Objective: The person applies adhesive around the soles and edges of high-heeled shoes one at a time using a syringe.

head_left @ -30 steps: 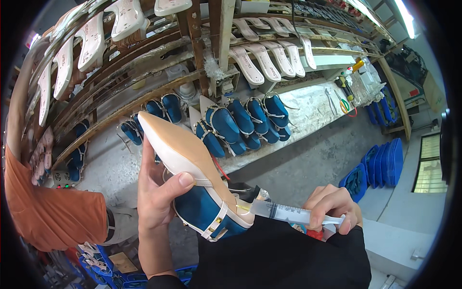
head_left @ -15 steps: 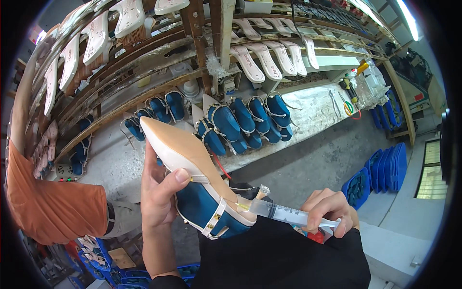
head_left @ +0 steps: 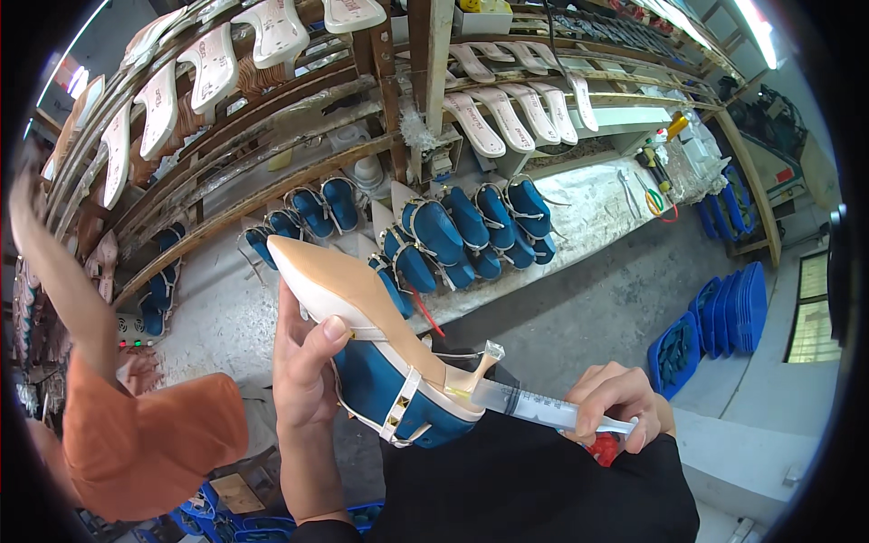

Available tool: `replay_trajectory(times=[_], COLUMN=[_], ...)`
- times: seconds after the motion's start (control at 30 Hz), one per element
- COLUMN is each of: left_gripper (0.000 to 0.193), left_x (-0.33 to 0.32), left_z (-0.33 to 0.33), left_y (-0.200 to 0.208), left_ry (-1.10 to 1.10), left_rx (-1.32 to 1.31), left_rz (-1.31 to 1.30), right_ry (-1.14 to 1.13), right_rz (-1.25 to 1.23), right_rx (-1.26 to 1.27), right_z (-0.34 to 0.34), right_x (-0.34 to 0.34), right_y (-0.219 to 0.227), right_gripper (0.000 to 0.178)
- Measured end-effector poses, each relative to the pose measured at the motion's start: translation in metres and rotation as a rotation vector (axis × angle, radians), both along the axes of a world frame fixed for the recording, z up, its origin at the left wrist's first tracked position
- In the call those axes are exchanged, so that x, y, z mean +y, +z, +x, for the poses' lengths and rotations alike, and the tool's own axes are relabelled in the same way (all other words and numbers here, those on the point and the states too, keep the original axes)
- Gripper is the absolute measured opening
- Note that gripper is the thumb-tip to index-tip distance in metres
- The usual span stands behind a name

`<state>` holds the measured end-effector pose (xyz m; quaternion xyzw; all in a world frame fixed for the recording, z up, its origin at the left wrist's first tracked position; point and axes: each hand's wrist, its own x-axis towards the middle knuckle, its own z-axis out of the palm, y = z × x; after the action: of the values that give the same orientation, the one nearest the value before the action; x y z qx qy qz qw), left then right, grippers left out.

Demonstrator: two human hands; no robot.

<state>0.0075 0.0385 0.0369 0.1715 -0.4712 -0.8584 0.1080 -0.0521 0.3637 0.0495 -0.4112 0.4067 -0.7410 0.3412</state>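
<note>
My left hand (head_left: pixel 303 376) grips a white pointed shoe (head_left: pixel 312 303) with its tan sole facing up, thumb pressed on the side. A blue last (head_left: pixel 376 385) fills the shoe, and a strap with gold studs (head_left: pixel 398 412) crosses it. The small heel (head_left: pixel 490 360) points up and to the right. In my right hand (head_left: pixel 620 403) is a clear plastic syringe (head_left: pixel 529 407), the fingers wrapped round its barrel and plunger end. Its tip meets the shoe beside the base of the heel; whether liquid is flowing out cannot be seen.
Several more shoes on blue lasts (head_left: pixel 434 231) stand on the white bench (head_left: pixel 588 204). Pale insoles (head_left: pixel 502 118) line the wooden racks behind. Scissors (head_left: pixel 654 204) lie on the bench's right. Blue bins (head_left: pixel 729 312) stand on the floor. At left, a co-worker in an orange shirt (head_left: pixel 154 434) reaches up.
The co-worker at left has moved lower in view, with an arm bent up toward the rack. The whole scene has shifted slightly. My hands keep the same hold on shoe and syringe.
</note>
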Motion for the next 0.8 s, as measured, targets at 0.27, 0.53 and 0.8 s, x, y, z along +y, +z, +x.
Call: replay_trajectory(times=[0.27,0.53,0.8], left_gripper=[0.091,0.095,0.097], left_x=[-0.007,-0.018,-0.034], left_z=[0.009,0.017,0.028], left_y=[0.001,-0.004,-0.011], left_ry=[-0.037,-0.046,-0.001], left_rx=[0.025,0.033,0.021], left_rz=[0.016,0.013,0.011], right_ry=[-0.019,-0.021,0.038], right_rz=[0.024,0.072,0.152], right_rx=[-0.006,-0.014,-0.055], right_z=[0.017,0.025,0.026], right_x=[-0.006,-0.009,-0.019], right_y=[0.007,0.008,0.012], right_gripper=[0.06,0.063,0.065])
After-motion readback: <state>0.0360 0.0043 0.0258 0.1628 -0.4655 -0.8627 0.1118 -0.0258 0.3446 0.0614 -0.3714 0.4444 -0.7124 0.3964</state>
